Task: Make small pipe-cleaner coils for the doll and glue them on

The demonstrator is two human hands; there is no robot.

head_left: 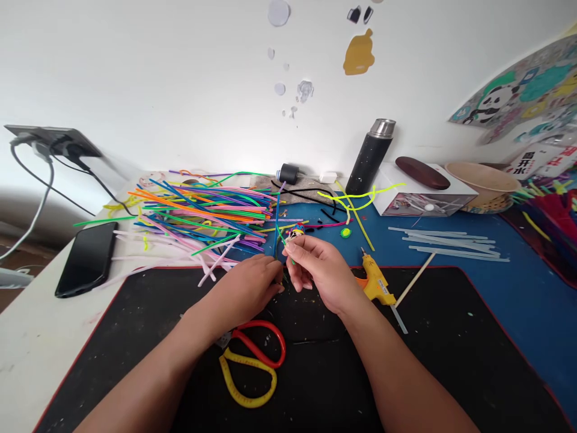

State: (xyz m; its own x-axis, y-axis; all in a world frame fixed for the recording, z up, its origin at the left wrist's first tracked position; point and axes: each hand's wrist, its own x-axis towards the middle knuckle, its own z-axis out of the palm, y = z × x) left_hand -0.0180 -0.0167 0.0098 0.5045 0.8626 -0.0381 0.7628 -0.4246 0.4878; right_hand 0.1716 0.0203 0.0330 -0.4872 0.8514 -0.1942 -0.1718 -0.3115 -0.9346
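My right hand (322,267) is closed in a pinch on a green pipe cleaner (281,233), above the back edge of the black mat. Just behind its fingertips shows a small red, blue and white piece (297,230); whether the hand holds it too is unclear. My left hand (252,287) is beside it on the left, fingers curled together, and what they grip is hidden. Below the hands lie scissors (252,364) with one red and one yellow handle, the blades mostly covered by my left forearm. A yellow hot glue gun (377,281) rests right of my right hand.
Many coloured pipe cleaners (211,210) are heaped at the back left, near a black phone (88,258). Clear glue sticks (455,245) lie at the right. Along the wall are a black thermos (370,157), a white box (426,189) and a beige bowl (484,183).
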